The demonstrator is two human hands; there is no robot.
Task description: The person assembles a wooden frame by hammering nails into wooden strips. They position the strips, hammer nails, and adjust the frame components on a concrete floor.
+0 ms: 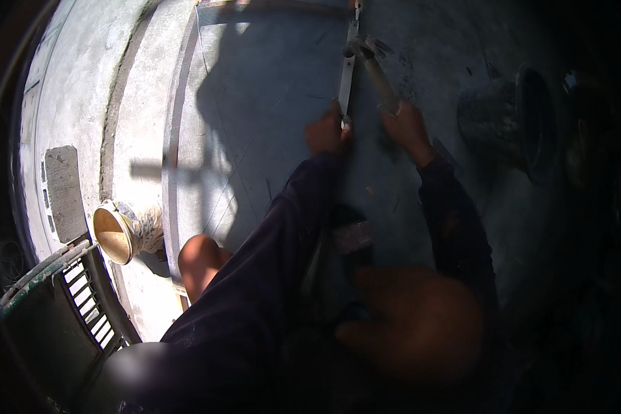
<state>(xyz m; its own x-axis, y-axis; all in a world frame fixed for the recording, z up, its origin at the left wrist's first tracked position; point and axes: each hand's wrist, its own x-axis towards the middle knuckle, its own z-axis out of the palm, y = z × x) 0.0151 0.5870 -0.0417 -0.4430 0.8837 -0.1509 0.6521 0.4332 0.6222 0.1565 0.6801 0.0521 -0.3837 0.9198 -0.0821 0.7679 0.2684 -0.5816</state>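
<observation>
A claw hammer (379, 76) is in my right hand (407, 131), with the fingers wrapped round its handle. Its metal head lies over a narrow pale strip (345, 86) that has small dark spots along it. Whether head and strip touch, I cannot tell. My left hand (326, 131) is closed at the strip's near end, where a small whitish bit shows by the fingertips. The strip runs away from me along the right side of a framed mesh panel (176, 131), partly in shadow.
A cream bucket (114, 234) lies tipped on the left, beyond my knee (200, 262). Farther left is a grey concrete block (65, 196). A slatted dark green object (55, 310) stands lower left. To the right, a dark bucket (490, 117) lies on its side in shade.
</observation>
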